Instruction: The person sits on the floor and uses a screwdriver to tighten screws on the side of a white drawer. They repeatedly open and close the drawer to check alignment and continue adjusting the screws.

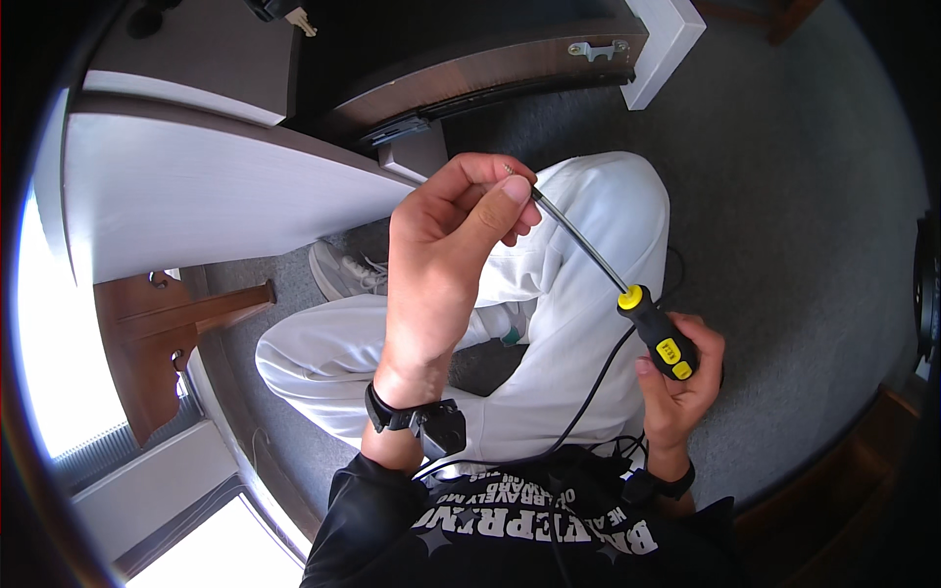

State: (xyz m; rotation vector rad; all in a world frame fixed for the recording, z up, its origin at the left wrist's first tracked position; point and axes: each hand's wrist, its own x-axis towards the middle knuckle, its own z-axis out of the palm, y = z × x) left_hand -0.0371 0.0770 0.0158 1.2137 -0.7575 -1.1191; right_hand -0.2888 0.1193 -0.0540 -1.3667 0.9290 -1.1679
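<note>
Right hand grip holding screwdriver handle, shaft slanting up-left, left hand grip pinching tip

Black-and-yellow screwdriver handle, white trousers, grey carpet

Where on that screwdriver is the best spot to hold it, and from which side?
Probably the thick black and yellow handle of the screwdriver, taken from its lower right end, as the right hand does. It is the widest part and lies clear of everything else. The thin metal shaft slants up to the left, and its tip sits between the left hand's fingers, so that end is crowded.
</note>
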